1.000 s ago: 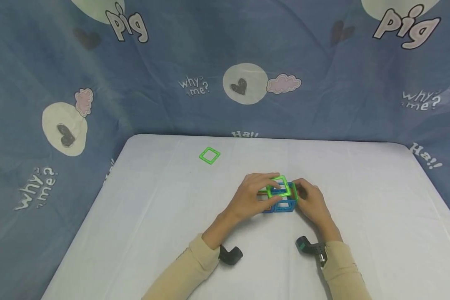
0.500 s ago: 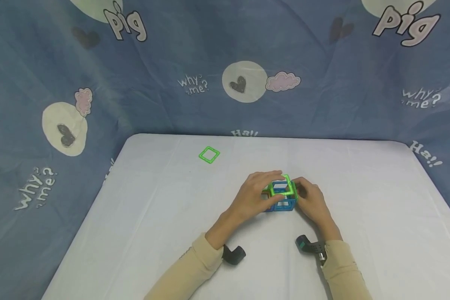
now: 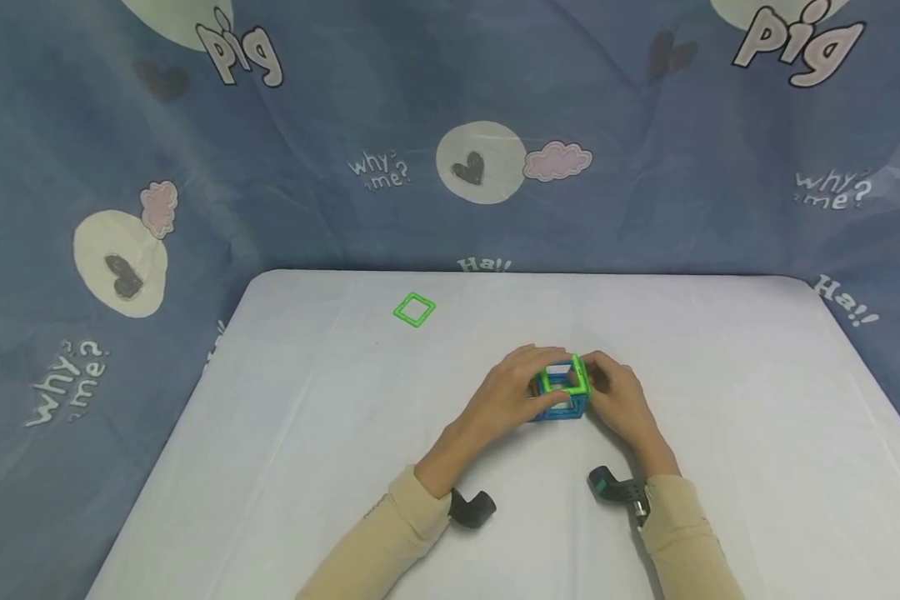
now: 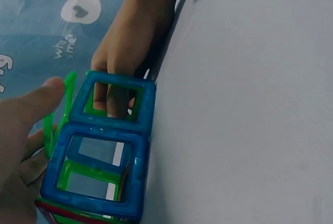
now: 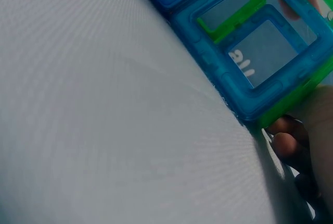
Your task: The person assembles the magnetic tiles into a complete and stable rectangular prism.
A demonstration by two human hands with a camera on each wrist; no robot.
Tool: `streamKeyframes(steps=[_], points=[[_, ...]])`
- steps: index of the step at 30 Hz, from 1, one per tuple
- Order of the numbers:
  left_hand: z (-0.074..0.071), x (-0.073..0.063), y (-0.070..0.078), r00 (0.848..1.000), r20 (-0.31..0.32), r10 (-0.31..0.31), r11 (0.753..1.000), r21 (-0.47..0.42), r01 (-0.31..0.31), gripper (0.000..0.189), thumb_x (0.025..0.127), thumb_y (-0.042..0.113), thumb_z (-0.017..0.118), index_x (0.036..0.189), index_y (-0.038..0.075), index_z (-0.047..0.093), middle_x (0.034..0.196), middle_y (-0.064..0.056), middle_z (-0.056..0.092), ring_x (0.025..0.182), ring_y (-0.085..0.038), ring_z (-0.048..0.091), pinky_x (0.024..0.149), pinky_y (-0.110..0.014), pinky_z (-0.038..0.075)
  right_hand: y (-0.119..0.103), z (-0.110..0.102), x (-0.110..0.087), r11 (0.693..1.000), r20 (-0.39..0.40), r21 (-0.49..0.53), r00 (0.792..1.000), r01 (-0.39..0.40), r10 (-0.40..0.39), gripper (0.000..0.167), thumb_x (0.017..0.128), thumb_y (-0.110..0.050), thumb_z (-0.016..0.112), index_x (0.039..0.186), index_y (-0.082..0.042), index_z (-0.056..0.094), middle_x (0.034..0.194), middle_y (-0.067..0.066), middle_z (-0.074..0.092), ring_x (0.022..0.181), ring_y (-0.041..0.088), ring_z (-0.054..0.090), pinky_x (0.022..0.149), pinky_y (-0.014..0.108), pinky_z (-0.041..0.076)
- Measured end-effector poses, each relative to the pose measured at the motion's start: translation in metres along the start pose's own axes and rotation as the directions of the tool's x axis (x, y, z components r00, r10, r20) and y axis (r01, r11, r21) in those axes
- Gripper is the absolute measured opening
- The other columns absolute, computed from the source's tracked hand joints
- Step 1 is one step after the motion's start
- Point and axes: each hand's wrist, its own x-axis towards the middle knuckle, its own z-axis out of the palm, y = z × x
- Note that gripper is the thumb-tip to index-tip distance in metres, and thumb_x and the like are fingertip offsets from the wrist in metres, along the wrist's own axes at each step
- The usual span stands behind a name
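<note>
A box built of magnetic tiles stands on the table, with two blue square tiles [image 4: 144,172] side by side on its front. My left hand [image 3: 504,390] pinches a green square magnetic tile [image 4: 68,96] between thumb and fingers, tilted at the top of the box's right half. At the box's right end, my right hand [image 3: 624,404] holds the green end tile [image 5: 291,101] with bent fingers. Through the front openings, more blue and green frames show. A reddish tile [image 4: 78,208] sits at the left end, where the left hand hides much of the box in the head view.
One loose green square tile [image 3: 415,309] lies flat toward the back of the white-covered table [image 3: 330,400]. Behind the table's far edge hangs a blue printed cloth [image 3: 307,217]. Dark wrist cameras [image 3: 472,509] stick out from both sleeves.
My left hand has shifted slightly right, bringing the green tile closer to the top of the box's right half. The right hand stays at the end of the box.
</note>
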Motion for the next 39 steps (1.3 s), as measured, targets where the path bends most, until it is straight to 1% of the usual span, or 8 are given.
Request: streamKeyframes(steps=[6,10,14,20,25,27,32,39], points=[[-0.0022,0.0018,-0.0024,0.999,0.002,-0.032,0.999,0.002,0.032,0.052,0.082,0.03,0.071,0.129,0.015,0.056,0.132,-0.001,0.059,0.125,-0.015,0.052,0.116,-0.029,0.028,-0.0031,0.0008,0.0037,1.0,0.009,0.003,1.0,0.022,-0.022,0.028,0.088,-0.03,0.066,0.109,-0.012,0.062,0.095,0.008,0.07,0.096,0.027,0.062,0.097,0.053,0.043],[-0.0017,0.0028,-0.0041,0.999,0.032,-0.026,1.0,-0.011,0.026,0.051,0.083,0.03,0.07,0.13,0.013,0.055,0.132,-0.003,0.058,0.127,-0.016,0.051,0.116,-0.031,0.028,-0.0045,0.0012,0.0054,1.0,0.019,-0.008,1.0,0.025,-0.025,0.022,0.09,-0.023,0.064,0.109,-0.013,0.062,0.095,0.007,0.071,0.097,0.027,0.062,0.099,0.054,0.041],[-0.0013,0.0029,-0.0039,0.999,0.043,-0.025,1.0,-0.01,0.026,0.05,0.084,0.03,0.07,0.129,0.013,0.056,0.133,-0.003,0.058,0.127,-0.016,0.051,0.116,-0.032,0.029,-0.0056,0.0009,0.006,1.0,0.021,-0.008,0.999,0.026,-0.026,0.018,0.09,-0.017,0.062,0.108,-0.013,0.062,0.095,0.007,0.07,0.097,0.028,0.062,0.098,0.054,0.041],[-0.0015,0.004,-0.0019,0.998,0.045,-0.034,0.999,0.007,0.033,0.047,0.082,0.03,0.072,0.125,0.017,0.059,0.132,0.0,0.059,0.126,-0.016,0.052,0.113,-0.029,0.034,-0.0069,-0.0003,0.0053,0.999,0.021,-0.032,1.0,-0.008,0.009,0.021,0.089,-0.021,0.064,0.109,-0.014,0.062,0.097,0.007,0.069,0.097,0.027,0.059,0.095,0.053,0.041],[0.0015,0.0052,-0.0027,0.997,0.071,-0.015,0.999,0.037,0.013,0.041,0.084,0.031,0.069,0.123,0.018,0.061,0.134,0.001,0.058,0.126,-0.014,0.051,0.115,-0.028,0.031,-0.0068,-0.0013,0.0036,0.999,0.025,-0.042,0.999,-0.032,0.033,0.025,0.088,-0.023,0.065,0.111,-0.013,0.061,0.098,0.008,0.068,0.098,0.028,0.057,0.095,0.054,0.041],[0.0027,0.0056,-0.0028,0.996,0.082,-0.015,0.998,0.057,0.011,0.04,0.085,0.032,0.068,0.123,0.02,0.06,0.135,0.001,0.057,0.126,-0.013,0.051,0.113,-0.027,0.033,-0.0066,-0.0015,0.0027,0.998,0.024,-0.043,0.999,-0.039,0.04,0.026,0.088,-0.024,0.065,0.111,-0.012,0.061,0.098,0.008,0.068,0.098,0.028,0.057,0.096,0.054,0.041],[0.0022,0.0053,-0.0007,0.995,0.098,-0.033,0.995,0.095,0.024,0.043,0.085,0.036,0.068,0.124,0.022,0.059,0.137,0.001,0.055,0.126,-0.015,0.052,0.109,-0.031,0.039,-0.006,-0.0013,0.001,0.999,0.02,-0.039,0.999,-0.033,0.033,0.024,0.09,-0.022,0.063,0.111,-0.012,0.061,0.102,0.01,0.069,0.104,0.031,0.059,0.101,0.058,0.038],[0.0029,0.0049,-0.0004,0.995,0.096,-0.023,0.995,0.102,0.013,0.046,0.084,0.037,0.07,0.125,0.021,0.059,0.133,0.002,0.058,0.124,-0.013,0.053,0.109,-0.03,0.039,-0.0049,-0.0012,-0.0014,0.999,0.016,-0.032,0.999,-0.038,0.039,0.022,0.091,-0.019,0.061,0.111,-0.012,0.061,0.104,0.01,0.069,0.107,0.032,0.058,0.103,0.059,0.036]])
